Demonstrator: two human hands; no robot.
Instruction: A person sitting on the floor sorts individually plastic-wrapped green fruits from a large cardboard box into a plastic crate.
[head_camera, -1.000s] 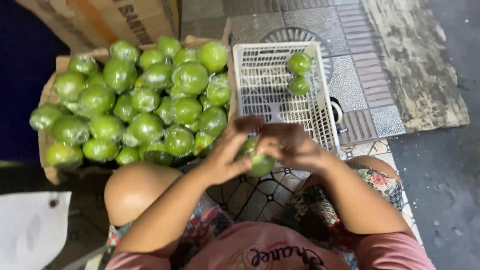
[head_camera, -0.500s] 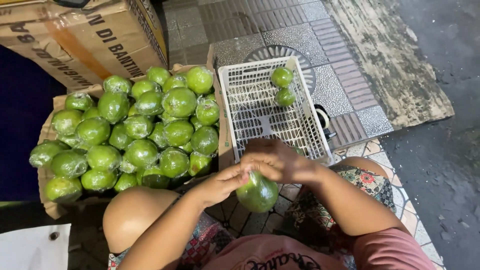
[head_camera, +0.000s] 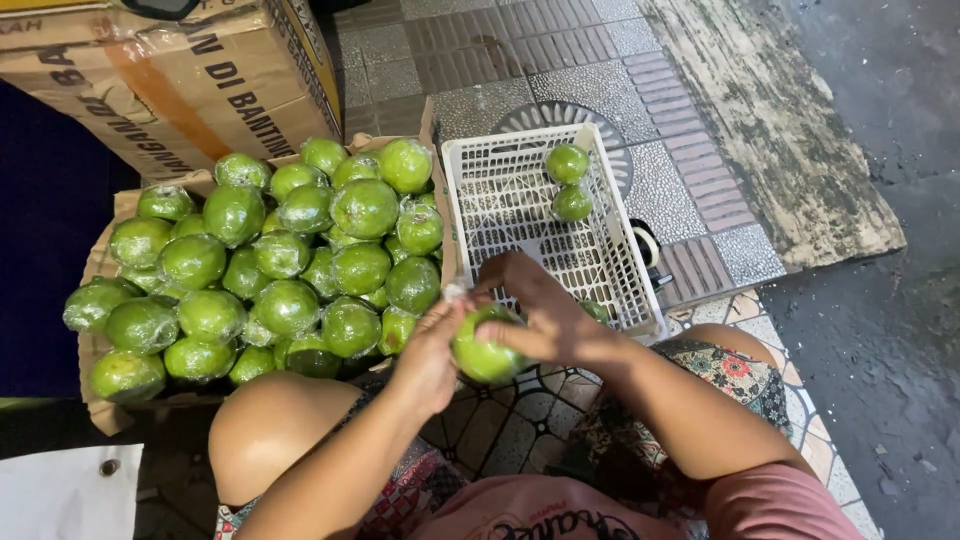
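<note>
Both of my hands hold one round green fruit (head_camera: 484, 352) in front of my knees. My left hand (head_camera: 432, 352) presses its left side and pinches a bit of clear wrap at the top. My right hand (head_camera: 538, 312) cups it from above and the right. To the left lies a heap of several green fruits (head_camera: 280, 270), each wrapped in clear film, on an opened cardboard box. A white plastic crate (head_camera: 520, 215) stands just beyond my hands with two green fruits (head_camera: 568, 180) at its far end.
A large taped cardboard carton (head_camera: 170, 70) stands at the upper left. A weathered wooden board (head_camera: 780, 130) lies on the tiled pavement at the right. A white sheet (head_camera: 60, 495) lies at the bottom left, next to my bare knee (head_camera: 275, 425).
My hands have come down and toward me with the fruit, away from the crate's near edge. The view has tilted, showing more of the carton.
</note>
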